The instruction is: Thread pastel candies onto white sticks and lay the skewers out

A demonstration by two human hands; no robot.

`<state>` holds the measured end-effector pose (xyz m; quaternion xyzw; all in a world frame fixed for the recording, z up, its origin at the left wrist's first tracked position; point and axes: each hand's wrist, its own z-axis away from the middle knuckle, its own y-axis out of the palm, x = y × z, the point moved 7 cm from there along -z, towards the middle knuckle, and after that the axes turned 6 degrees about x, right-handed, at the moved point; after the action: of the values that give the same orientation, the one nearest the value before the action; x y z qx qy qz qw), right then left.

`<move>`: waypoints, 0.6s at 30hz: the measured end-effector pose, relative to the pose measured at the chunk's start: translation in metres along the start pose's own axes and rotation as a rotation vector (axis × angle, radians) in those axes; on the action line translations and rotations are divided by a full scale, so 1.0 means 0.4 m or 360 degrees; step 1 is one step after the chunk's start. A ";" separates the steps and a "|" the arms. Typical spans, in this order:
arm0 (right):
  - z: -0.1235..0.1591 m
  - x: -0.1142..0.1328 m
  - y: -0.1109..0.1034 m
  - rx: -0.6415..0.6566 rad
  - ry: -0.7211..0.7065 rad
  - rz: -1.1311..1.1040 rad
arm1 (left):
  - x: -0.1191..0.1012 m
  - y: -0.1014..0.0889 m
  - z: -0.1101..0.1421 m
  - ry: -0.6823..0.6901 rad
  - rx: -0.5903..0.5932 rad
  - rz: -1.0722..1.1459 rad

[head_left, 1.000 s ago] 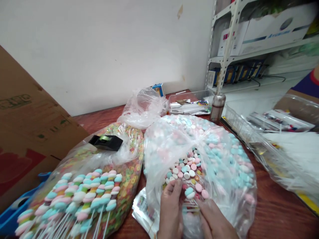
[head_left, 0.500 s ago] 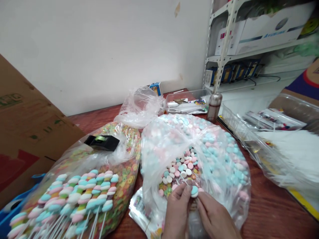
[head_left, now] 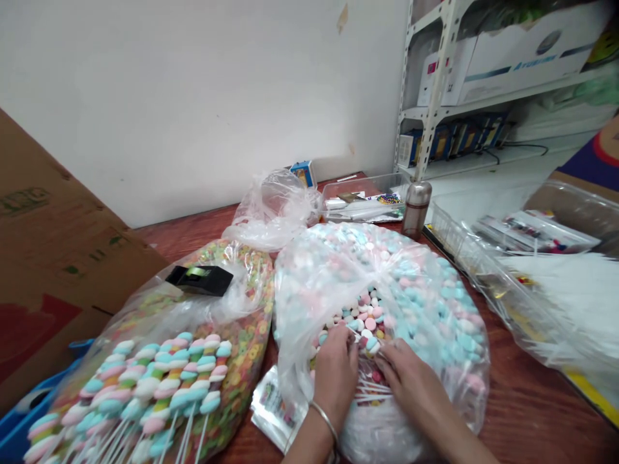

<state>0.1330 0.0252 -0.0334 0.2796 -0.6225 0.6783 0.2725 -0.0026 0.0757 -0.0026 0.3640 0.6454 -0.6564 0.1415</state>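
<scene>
My left hand (head_left: 335,361), with a bangle at the wrist, has its fingers closed on a thin white stick (head_left: 356,334) over the opening of a clear plastic bag. Blue and white marshmallows (head_left: 373,345) sit at the stick's near end. My right hand (head_left: 403,367) pinches at these marshmallows, its fingertips partly hidden. Loose pink, white and blue candies (head_left: 370,323) lie in the opening below, and several white sticks (head_left: 372,388) rest just in front of them. The large bag of marshmallows (head_left: 435,296) spreads around both hands.
Finished marshmallow skewers (head_left: 159,380) lie on a bag of ring candies (head_left: 251,341) at left, with a black tape dispenser (head_left: 200,280). A cardboard box (head_left: 62,238) stands far left. A metal bottle (head_left: 416,209), clear trays (head_left: 483,283) and a white shelf rack (head_left: 435,90) are behind and right.
Both hands have moved forward and slightly apart, deeper over the bag's opening. The marshmallow end has moved away from me, and the white sticks below have come into view.
</scene>
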 end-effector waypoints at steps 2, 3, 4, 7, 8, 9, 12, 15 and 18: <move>0.002 0.004 -0.020 0.0015 -0.0040 -0.0435 | 0.011 -0.003 0.003 -0.0155 0.0028 0.0418; 0.004 0.010 -0.028 0.0054 -0.0058 -0.0720 | 0.016 0.002 0.006 -0.0259 0.0071 0.0678; 0.007 0.019 -0.034 0.0108 -0.0069 -0.0999 | 0.019 0.013 0.011 -0.0370 0.0133 0.0947; 0.014 0.048 -0.036 0.0247 -0.0073 -0.1537 | 0.005 0.053 0.031 -0.0659 0.0367 0.1603; 0.016 0.050 -0.036 0.0232 -0.0060 -0.1604 | -0.003 0.061 0.037 -0.0714 0.0416 0.1742; 0.017 0.048 -0.036 0.0194 -0.0041 -0.1629 | -0.009 0.066 0.043 -0.0751 0.0443 0.1840; 0.022 0.025 -0.029 0.0075 0.0019 -0.1601 | -0.015 0.066 0.054 -0.0807 0.0427 0.1931; 0.025 0.006 -0.018 0.0029 0.0069 -0.1502 | -0.018 0.059 0.060 -0.0804 0.0401 0.1862; 0.023 -0.001 -0.019 -0.0062 0.0113 -0.1358 | -0.042 0.054 0.059 -0.0648 0.0452 0.1806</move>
<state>0.1392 0.0165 -0.0279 0.4833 -0.4539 0.5022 0.5551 0.0162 0.0459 -0.0099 0.5332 0.2176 -0.6147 0.5389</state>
